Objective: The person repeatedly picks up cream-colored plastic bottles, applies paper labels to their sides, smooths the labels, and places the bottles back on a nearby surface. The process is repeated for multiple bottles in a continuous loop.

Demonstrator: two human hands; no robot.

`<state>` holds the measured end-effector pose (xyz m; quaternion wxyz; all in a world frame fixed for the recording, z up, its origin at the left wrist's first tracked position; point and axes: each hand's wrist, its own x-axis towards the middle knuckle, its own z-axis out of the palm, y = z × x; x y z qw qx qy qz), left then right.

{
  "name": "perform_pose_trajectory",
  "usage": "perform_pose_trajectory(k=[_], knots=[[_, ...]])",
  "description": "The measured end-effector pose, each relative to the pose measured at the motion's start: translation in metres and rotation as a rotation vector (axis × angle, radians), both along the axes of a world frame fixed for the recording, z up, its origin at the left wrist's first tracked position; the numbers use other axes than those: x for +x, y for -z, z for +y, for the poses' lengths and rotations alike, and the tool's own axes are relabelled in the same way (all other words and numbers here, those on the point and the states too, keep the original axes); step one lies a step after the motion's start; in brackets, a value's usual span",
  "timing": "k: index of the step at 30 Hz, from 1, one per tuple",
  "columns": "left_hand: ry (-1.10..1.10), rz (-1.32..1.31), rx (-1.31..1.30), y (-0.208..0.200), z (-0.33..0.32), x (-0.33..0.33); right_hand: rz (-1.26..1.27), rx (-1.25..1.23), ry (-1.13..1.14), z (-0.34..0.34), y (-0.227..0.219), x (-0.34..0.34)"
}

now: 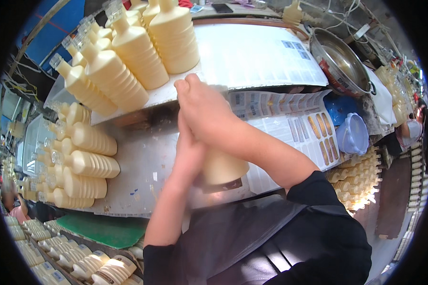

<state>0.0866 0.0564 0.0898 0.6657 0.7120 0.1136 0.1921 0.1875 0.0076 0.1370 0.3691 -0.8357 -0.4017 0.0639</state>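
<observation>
A cream plastic bottle [223, 166] is in front of me, its base toward me and much of its body covered by my hands and forearm. My right hand [204, 107] reaches across from the right and is closed over the bottle's far part, fingers curled. Pressed against the bottle's left side is my left hand [189, 145], closed on it below the right hand; most of its fingers are hidden. The two hands touch and overlap. Beside the bottle lies a sheet of printed labels [314, 133] with gold and silver strips.
Several cream bottles [138, 52] stand on a raised white shelf [261, 57]; others [92, 164] lie stacked on the metal table [133, 166] at left. A metal basin [340, 59] and a blue bucket [354, 135] are at right. More bottles [111, 270] fill trays at lower left.
</observation>
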Motion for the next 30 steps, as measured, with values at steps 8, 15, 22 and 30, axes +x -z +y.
perform_pose_trajectory(k=[8, 15, 22, 30], knots=[[-0.134, 0.178, 0.437, 0.035, -0.018, -0.026, -0.175, 0.353, 0.197, -0.066, 0.061, 0.042], [-0.181, 0.089, 0.348, 0.035, -0.024, -0.023, -0.163, 0.478, 0.114, -0.065, 0.055, 0.049], [-0.202, 0.266, 0.521, 0.018, -0.037, -0.020, -0.318, 0.122, -0.019, 0.006, 0.022, 0.005], [-0.175, 0.157, 0.476, 0.033, -0.023, -0.022, -0.176, 0.235, 0.060, -0.039, 0.035, 0.028]])
